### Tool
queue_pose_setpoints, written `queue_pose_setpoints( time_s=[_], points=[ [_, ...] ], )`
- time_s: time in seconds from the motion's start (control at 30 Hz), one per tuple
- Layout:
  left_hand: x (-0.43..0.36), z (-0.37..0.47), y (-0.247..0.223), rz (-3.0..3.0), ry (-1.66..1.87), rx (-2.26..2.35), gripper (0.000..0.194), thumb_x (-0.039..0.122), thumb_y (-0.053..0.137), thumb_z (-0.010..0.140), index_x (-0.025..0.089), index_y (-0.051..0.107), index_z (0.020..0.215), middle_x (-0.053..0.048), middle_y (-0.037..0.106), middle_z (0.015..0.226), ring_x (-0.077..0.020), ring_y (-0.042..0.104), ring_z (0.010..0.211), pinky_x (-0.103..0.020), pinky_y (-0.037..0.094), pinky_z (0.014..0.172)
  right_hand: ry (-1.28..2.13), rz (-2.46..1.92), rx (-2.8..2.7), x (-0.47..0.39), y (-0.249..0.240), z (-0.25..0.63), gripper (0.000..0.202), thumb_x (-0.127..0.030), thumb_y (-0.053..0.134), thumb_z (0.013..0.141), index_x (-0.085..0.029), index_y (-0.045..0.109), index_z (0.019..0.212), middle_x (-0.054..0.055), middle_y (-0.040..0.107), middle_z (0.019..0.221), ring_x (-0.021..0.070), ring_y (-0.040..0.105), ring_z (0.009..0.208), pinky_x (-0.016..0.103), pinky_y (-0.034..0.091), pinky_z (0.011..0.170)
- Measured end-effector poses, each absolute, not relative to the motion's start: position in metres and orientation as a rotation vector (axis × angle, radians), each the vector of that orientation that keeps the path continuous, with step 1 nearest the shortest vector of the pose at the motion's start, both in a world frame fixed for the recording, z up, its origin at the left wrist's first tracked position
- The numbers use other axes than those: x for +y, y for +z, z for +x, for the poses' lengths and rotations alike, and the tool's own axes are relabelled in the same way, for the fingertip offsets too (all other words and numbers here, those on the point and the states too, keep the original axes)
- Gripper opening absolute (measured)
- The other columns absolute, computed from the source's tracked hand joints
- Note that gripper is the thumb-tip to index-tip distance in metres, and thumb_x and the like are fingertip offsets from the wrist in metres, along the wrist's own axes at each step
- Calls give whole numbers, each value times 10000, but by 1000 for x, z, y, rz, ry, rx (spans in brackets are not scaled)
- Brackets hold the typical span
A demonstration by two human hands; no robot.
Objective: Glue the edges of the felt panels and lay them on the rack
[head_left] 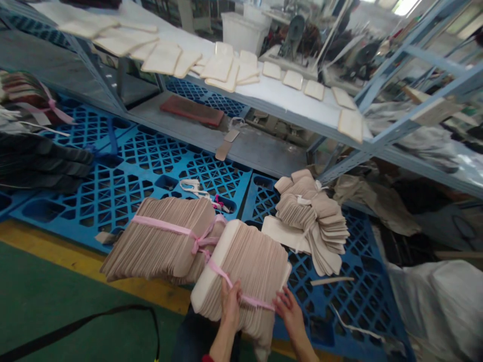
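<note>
A thick bundle of beige pieces [252,266], tied round with a pink strip [256,302], lies in front of me. My left hand [231,301] has its fingers closed on the strip at the bundle's near side. At the right side of the bundle, my right hand [287,307] touches the pieces near the strip's end, its fingers apart. Another beige bundle [162,239], bound with a knotted pink strip, lies just to the left.
Blue pallets [143,166] lie below, with a fanned pile of beige pieces [315,216] at the right. A metal shelf [279,98] bearing flat cream pieces [219,65] crosses behind. Dark stacked cloth [41,161] is at left, a white sack [449,301] at right.
</note>
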State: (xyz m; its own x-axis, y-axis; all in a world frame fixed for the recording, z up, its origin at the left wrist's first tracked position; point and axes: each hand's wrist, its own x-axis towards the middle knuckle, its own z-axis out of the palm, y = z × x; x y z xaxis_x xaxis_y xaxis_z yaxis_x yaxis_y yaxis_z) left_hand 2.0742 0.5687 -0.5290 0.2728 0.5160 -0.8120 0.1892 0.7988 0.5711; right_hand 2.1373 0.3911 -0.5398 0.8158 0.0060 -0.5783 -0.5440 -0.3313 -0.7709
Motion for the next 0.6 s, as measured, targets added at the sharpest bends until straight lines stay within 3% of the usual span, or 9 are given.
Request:
queue_pose_setpoints(
  time_s=[0.17,0.37,0.5,0.6],
  points=[
    [559,2061,-528,858,108,1175,741,348,740,681,165,476,1349,-9,554,790,-164,566,681,-279,475,724,569,-1892,163,421,-522,2188,762,-554,714,605,-160,532,1231,169,682,1074,289,676,945,450,520,881],
    [549,2045,-536,998,72,1152,751,341,739,660,117,494,1333,-63,615,906,-209,592,793,-302,482,799,590,-1915,-109,473,-517,2230,666,-493,681,685,-207,545,1270,117,688,1105,259,668,1000,425,530,908],
    [540,2037,-536,966,77,1135,887,366,724,654,40,385,1407,-8,550,705,-210,578,714,-296,485,736,569,-1985,-144,472,-519,2252,658,-531,662,703,-180,559,1250,143,678,1149,270,669,994,458,508,940],
    [536,2030,-531,981,106,1111,887,373,697,682,46,347,1428,8,521,694,-186,546,678,-276,475,717,550,-2020,-143,468,-524,2266,676,-572,653,716,-146,566,1234,171,661,1182,293,648,1049,479,473,986]
  ],
)
